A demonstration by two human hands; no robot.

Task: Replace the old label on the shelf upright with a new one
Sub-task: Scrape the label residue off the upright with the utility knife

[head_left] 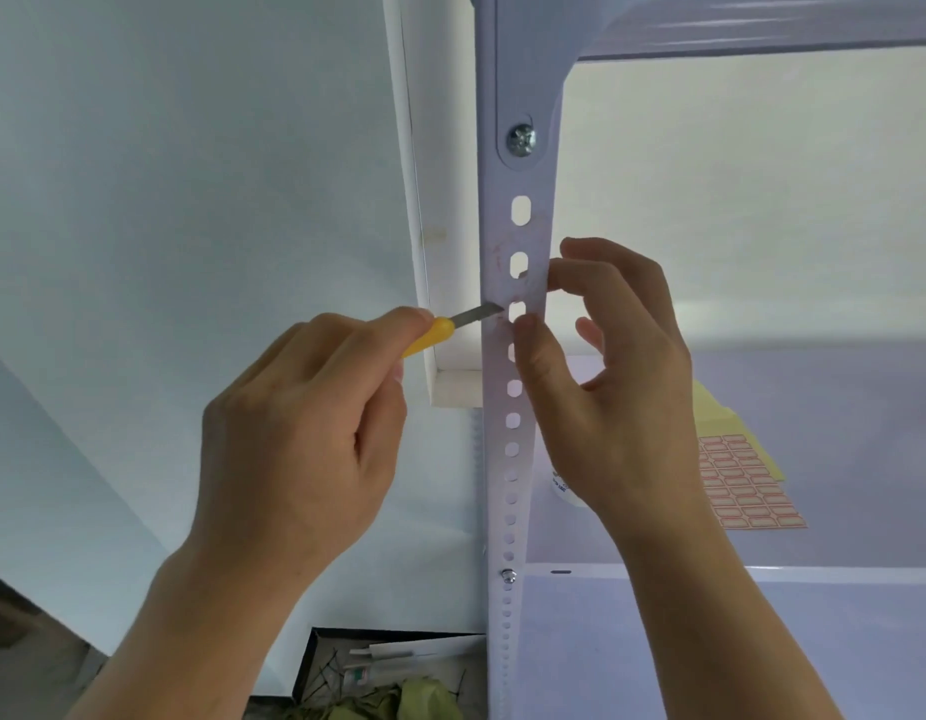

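A white perforated shelf upright [513, 439] runs down the middle of the view. Faint reddish label residue [498, 257] marks its face beside the slots. My left hand [300, 433] is closed around a yellow-handled knife [434, 339]; the blade tip touches the upright's left edge at a slot. My right hand [617, 376] grips the upright from the right, thumb on its front face, fingers curled behind. A sheet of red-bordered blank labels [746, 483] lies on the shelf board to the right.
A yellow pad [710, 413] lies under the label sheet on the shelf board [840, 459]. A small white container [564, 488] shows behind my right wrist. A dark box [315, 662] of papers and green scraps sits below. Bolts [521, 139] fasten the upright.
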